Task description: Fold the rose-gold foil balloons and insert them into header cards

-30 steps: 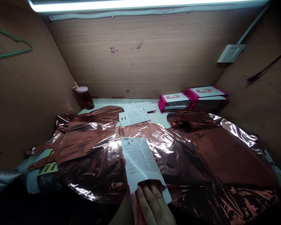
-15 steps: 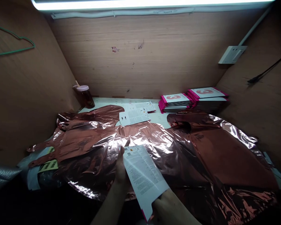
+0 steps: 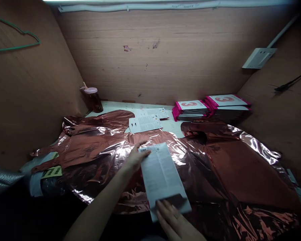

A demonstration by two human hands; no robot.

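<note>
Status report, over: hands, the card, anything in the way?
Left hand on top corner of white card. Right hand flat on its lower end. Card lies over copper foil balloons; nothing else on it.

Dim overall – one strip light (image 3: pixel 140 1) along the top edge, barely in shot, washes the back wall (image 3: pixel 165 60) evenly. Hard white glare sits on the crinkled foil (image 3: pixel 100 147) mid-frame. The bottom edge and left corner drop near black – my right hand (image 3: pixel 174 222) sits in that shadow. The sides bend wide-angle and the corners are soft. Print on the white card (image 3: pixel 163 170) is too blurred to read.
</note>
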